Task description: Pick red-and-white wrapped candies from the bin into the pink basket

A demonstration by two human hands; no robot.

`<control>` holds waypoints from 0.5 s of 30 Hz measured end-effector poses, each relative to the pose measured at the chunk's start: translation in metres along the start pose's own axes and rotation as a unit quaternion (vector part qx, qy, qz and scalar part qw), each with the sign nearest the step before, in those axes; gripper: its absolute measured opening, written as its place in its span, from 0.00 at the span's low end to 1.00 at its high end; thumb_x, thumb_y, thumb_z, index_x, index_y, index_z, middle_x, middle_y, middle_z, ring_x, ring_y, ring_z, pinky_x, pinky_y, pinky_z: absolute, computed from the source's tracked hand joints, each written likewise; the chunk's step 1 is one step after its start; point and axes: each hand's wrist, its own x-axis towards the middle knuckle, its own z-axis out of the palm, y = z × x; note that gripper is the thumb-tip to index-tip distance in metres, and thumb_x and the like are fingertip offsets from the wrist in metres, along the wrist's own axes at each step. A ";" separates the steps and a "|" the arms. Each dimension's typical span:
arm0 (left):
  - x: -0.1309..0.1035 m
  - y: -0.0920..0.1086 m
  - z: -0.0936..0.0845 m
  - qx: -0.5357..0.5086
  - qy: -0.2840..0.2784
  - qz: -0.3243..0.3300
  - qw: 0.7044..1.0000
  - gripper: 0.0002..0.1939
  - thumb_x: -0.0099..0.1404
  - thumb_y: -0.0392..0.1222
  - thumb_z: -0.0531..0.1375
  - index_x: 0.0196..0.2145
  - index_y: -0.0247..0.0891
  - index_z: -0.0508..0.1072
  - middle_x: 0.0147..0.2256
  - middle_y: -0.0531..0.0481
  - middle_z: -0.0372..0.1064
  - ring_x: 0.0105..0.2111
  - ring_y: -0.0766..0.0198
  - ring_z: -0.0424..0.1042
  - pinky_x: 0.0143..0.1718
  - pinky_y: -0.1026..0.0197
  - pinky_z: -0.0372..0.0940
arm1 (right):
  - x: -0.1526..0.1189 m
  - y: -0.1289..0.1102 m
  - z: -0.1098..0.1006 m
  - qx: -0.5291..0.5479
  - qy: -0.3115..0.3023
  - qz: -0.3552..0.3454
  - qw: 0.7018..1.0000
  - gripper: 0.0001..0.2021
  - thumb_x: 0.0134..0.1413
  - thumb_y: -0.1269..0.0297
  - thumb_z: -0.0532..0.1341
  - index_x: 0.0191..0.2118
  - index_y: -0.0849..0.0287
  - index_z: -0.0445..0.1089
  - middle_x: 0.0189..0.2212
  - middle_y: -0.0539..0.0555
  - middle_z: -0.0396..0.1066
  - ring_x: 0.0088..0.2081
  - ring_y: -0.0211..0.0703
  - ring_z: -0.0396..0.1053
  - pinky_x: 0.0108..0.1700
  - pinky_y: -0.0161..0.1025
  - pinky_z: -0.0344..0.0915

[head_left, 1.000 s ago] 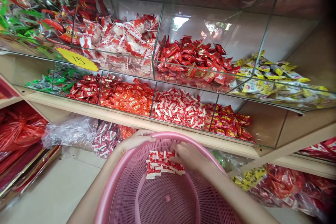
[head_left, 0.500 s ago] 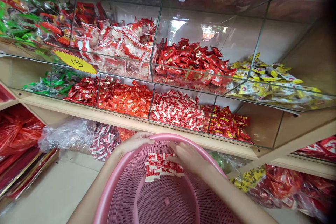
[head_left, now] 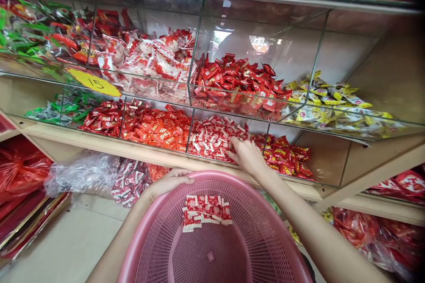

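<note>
A pink plastic basket (head_left: 142, 230) with a mesh wall is held in front of me, its rim close to the lower shelf. My left hand (head_left: 171, 183) is closed on its far left rim, thumb over the edge. Inside lie several small red candies with white wrapper ends (head_left: 207, 210), arranged in neat rows. My right hand (head_left: 247, 154) reaches over the far rim to the bin of matching red-and-white candies (head_left: 215, 137). Its fingers are bent and a little apart at the bin's right side; no candy shows between them.
Glass dividers separate bins of orange-red packets (head_left: 162, 128), dark red packets (head_left: 287, 157) and yellow-white packets (head_left: 328, 97). A glass ledge with a yellow price tag (head_left: 94, 82) overhangs the lower bins. Clear plastic bags (head_left: 83, 174) lie below the wooden shelf edge (head_left: 99, 141).
My right hand has left the candies in the basket and moved up and forward to the red-and-white candy bin. My left hand stays on the rim. The view has tilted slightly upward.
</note>
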 end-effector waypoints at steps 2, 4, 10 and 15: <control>0.000 -0.001 0.000 -0.002 0.005 -0.008 1.000 0.16 0.54 0.42 0.59 0.41 0.36 0.72 0.35 0.50 0.72 0.32 0.63 0.69 0.35 0.63 0.60 | 0.001 -0.001 0.002 -0.015 -0.006 0.003 1.000 0.12 0.54 0.56 0.51 0.40 0.57 0.59 0.28 0.54 0.69 0.31 0.44 0.67 0.28 0.35 0.52; 0.000 -0.001 0.000 -0.007 0.009 -0.015 1.000 0.16 0.54 0.41 0.59 0.41 0.36 0.72 0.35 0.50 0.72 0.31 0.63 0.69 0.34 0.64 0.61 | 0.001 -0.004 0.002 -0.023 -0.011 0.011 1.000 0.14 0.55 0.56 0.50 0.43 0.57 0.58 0.30 0.56 0.69 0.33 0.45 0.68 0.31 0.36 0.54; -0.001 -0.005 0.000 -0.018 0.029 -0.016 0.999 0.16 0.53 0.42 0.60 0.41 0.37 0.72 0.35 0.50 0.72 0.31 0.63 0.69 0.34 0.64 0.61 | 0.004 -0.009 0.000 -0.029 -0.029 0.019 0.999 0.14 0.55 0.56 0.49 0.43 0.58 0.59 0.33 0.58 0.69 0.36 0.47 0.68 0.33 0.37 0.56; 0.001 -0.007 -0.001 0.002 0.036 -0.011 0.999 0.16 0.53 0.43 0.60 0.40 0.37 0.72 0.36 0.51 0.72 0.31 0.64 0.69 0.34 0.64 0.61 | 0.006 -0.009 -0.001 -0.020 -0.041 0.005 0.999 0.14 0.55 0.57 0.50 0.44 0.60 0.60 0.34 0.59 0.69 0.37 0.46 0.67 0.34 0.36 0.56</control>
